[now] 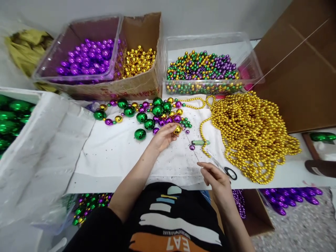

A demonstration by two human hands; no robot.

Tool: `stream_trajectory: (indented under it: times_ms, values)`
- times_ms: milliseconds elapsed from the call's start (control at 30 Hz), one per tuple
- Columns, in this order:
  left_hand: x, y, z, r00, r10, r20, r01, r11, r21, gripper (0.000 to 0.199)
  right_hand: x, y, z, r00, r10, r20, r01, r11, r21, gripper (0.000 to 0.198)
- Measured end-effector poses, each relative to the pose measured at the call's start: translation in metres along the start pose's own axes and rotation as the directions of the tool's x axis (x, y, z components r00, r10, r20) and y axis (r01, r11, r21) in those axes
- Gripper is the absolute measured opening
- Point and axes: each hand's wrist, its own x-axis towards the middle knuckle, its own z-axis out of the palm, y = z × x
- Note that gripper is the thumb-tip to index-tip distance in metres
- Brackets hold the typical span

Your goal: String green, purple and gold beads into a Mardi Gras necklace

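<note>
Between the fingertips of my left hand (166, 136) is a shiny gold bead (177, 130). My right hand (214, 175) pinches a thin string (197, 158) that runs up and left from its fingers. A purple bead (192, 147) sits on the string, and a smaller purple bead (187, 132) lies near my left fingertips. Beyond my left hand are loose green balls (140, 134), purple and gold beads, and a cluster of small green beads (186, 122). Black-handled scissors (230, 173) lie beside my right hand, with a green cutter-like tool (200, 142) farther up.
A heap of gold bead strands (252, 136) covers the right side. At the back stand a plastic bin of purple beads (88, 57), a cardboard box (147, 84) with gold beads, and a clear bin of mixed beads (202, 68). A white foam box (44, 140) is at left.
</note>
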Motion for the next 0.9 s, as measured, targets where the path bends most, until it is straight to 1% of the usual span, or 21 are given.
stream_trajectory:
  times_ms: [100,200,367,433,700,900]
  values:
    - [-0.001,0.000,-0.002,1.000,0.019,-0.017,-0.019,1.000,-0.013,0.034,-0.003,0.000,-0.003,1.000,-0.013,0.003,0.013,0.999,-0.033,0.022]
    - [-0.002,-0.001,-0.004,1.000,0.030,-0.010,-0.030,1.000,-0.004,0.034,-0.006,0.000,-0.006,0.999,-0.035,0.018,0.037,0.997,-0.065,0.020]
    - [-0.004,0.001,-0.005,0.998,0.041,0.048,-0.042,0.999,0.025,0.036,-0.008,-0.002,-0.008,0.993,-0.084,0.080,0.093,0.989,-0.117,0.017]
    - [-0.004,0.002,-0.005,0.997,0.046,0.065,-0.048,0.999,0.022,0.037,-0.010,-0.003,-0.009,0.992,-0.096,0.086,0.108,0.985,-0.135,0.017]
    - [-0.005,0.002,-0.002,0.996,0.048,0.081,-0.049,0.999,0.005,0.037,-0.014,-0.005,-0.014,0.993,-0.104,0.063,0.112,0.983,-0.148,0.017]
    - [-0.007,0.000,0.000,0.995,0.028,0.098,-0.029,1.000,0.011,0.036,-0.010,-0.005,-0.011,0.995,-0.079,0.066,0.088,0.986,-0.144,0.018]
